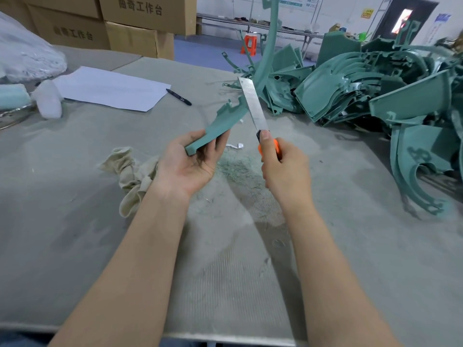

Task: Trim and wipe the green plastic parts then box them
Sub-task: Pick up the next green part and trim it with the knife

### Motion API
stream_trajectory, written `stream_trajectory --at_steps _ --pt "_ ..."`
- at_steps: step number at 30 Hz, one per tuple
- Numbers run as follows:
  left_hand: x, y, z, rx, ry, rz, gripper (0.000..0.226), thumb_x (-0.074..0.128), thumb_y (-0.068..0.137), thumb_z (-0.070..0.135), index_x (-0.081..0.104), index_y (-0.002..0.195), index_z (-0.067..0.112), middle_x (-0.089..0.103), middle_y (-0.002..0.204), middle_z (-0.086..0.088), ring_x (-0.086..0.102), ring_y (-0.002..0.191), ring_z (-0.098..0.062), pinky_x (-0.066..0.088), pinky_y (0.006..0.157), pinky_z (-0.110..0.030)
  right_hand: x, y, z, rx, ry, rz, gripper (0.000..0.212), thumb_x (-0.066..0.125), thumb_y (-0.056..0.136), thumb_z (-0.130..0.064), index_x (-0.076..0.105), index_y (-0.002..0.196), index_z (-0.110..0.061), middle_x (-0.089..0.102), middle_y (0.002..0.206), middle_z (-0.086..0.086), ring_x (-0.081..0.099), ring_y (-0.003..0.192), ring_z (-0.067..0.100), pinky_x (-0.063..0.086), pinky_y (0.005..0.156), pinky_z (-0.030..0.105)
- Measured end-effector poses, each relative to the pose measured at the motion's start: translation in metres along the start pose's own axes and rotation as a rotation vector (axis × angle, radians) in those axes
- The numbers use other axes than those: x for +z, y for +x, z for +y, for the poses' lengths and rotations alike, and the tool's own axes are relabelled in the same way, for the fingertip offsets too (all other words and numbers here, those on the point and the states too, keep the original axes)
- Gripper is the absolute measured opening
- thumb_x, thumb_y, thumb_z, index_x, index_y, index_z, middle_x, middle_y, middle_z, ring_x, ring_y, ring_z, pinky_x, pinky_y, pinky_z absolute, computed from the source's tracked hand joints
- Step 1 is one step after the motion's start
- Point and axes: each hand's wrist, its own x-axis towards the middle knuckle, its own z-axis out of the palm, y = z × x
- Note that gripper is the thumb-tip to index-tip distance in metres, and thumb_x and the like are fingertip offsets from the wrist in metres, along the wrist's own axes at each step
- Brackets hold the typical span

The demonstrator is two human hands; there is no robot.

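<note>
Left hand [190, 160] and right hand [284, 169] are showing bare, forearms too; blue clothing [17, 340] is peeking in below.

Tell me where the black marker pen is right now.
In the head view, the black marker pen lies on the table, left of centre, beside the right corner of the white paper sheet, beyond the left hand.

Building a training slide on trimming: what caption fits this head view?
A person's left hand holds a green plastic part while the right hand holds an orange-handled utility knife beside its far end.
</note>
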Motion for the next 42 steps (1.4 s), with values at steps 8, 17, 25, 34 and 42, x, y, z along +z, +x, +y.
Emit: stream_trajectory --at_steps 8,17,25,34,42 --pt "0.000 -0.002 0.003 0.020 -0.013 -0.022 0.021 0.048 0.091 0.001 0.061 0.101 -0.012 0.068 0.099 -0.026 0.065 0.097 -0.037 0.055 0.046 -0.024 0.006 -0.006 -0.008 -0.028 0.004 -0.106 0.059 0.045 0.095 -0.056 0.043 0.067 -0.004 0.041 0.055 0.006 0.041 0.053 0.024 0.048 0.055 0.052" --pt "0.002 -0.001 0.004 0.107 0.010 0.031 0.029 0.042 0.096 0.006 0.063 0.086 -0.012 0.066 0.096 -0.023 0.064 0.086 -0.033 0.058 0.052 -0.028 0.014 -0.015 -0.012 -0.161 -0.081 -0.307 0.056 0.048 0.095 -0.053 0.049 0.066 -0.005 0.043 0.052 0.004 0.041 0.049 0.018 0.044 0.052 0.039" --pt "-0.002 0.000 0.012 0.191 0.182 0.130 0.018 0.049 0.093 0.005 0.061 0.086 -0.007 0.068 0.086 -0.019 0.070 0.080 -0.032 0.057 0.050 -0.025 0.001 -0.014 -0.016 -0.107 0.167 -0.355 0.047 0.051 0.097 -0.043 0.050 0.064 -0.009 0.040 0.053 0.006 0.038 0.047 0.015 0.036 0.047 0.032" --pt "-0.001 0.004 0.005 0.213 0.225 0.136 0.032 0.048 0.095 0.005 0.054 0.125 -0.004 0.063 0.120 -0.020 0.067 0.097 -0.035 0.055 0.048 -0.024 -0.001 -0.005 -0.006 -0.032 0.076 -0.147 0.062 0.048 0.094 -0.053 0.049 0.074 0.005 0.041 0.059 0.018 0.038 0.054 0.032 0.042 0.052 0.049" --pt "0.003 0.000 -0.001 0.166 0.085 0.066 0.028 0.050 0.094 0.005 0.066 0.078 -0.012 0.066 0.091 -0.022 0.070 0.074 -0.035 0.056 0.050 -0.023 0.010 -0.014 -0.012 -0.095 -0.030 -0.213 0.064 0.044 0.092 -0.059 0.051 0.072 0.001 0.050 0.059 0.019 0.049 0.056 0.035 0.051 0.054 0.049"
